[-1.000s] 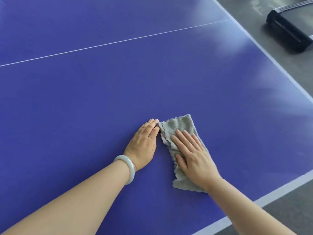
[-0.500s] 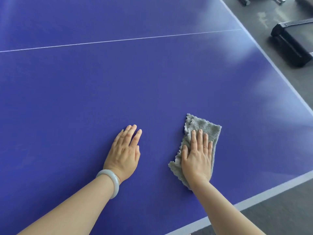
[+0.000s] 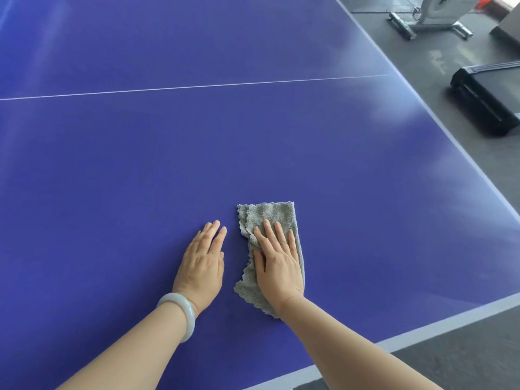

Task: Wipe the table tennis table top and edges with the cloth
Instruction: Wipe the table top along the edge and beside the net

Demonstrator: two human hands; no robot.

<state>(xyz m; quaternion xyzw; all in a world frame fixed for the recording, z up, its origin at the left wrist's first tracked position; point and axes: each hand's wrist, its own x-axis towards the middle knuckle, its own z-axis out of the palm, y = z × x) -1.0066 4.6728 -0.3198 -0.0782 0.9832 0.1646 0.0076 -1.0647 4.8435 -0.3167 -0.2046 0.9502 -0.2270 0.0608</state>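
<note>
A person leans over a blue table tennis table [image 3: 253, 150], seen from a head-worn camera looking down at both bare forearms. A grey cloth [image 3: 270, 213] lies flat on the table top, toward the table's near right corner and a little in from its white border stripe [image 3: 422, 330]. The right hand [image 3: 277, 263] lies palm down on the cloth with fingers straight and slightly spread, pressing it to the table and gripping nothing. The left hand [image 3: 204, 263] rests flat on the bare table top just beside the cloth without touching it, fingers straight and together, also holding nothing; a pale, smooth bangle [image 3: 180, 313] circles that wrist. The cloth looks like a fluffy microfibre rag, folded into a rough oblong with wavy, scalloped edges and a loose flap at its far left corner. It is probably very light, soft and limp, so it should slide best under a broad flat palm, and would bunch or unfold if pushed from one corner; for the table's edges it likely needs wrapping over the rim and pinching. The table top is hard, smooth and matte with soft glare, crossed by a thin white line [image 3: 197, 87] toward its far side. Beyond the table's right side, on a grey floor [image 3: 464, 356], sit a black boxy object [image 3: 484, 108] and a metal stand [image 3: 433, 15].
</note>
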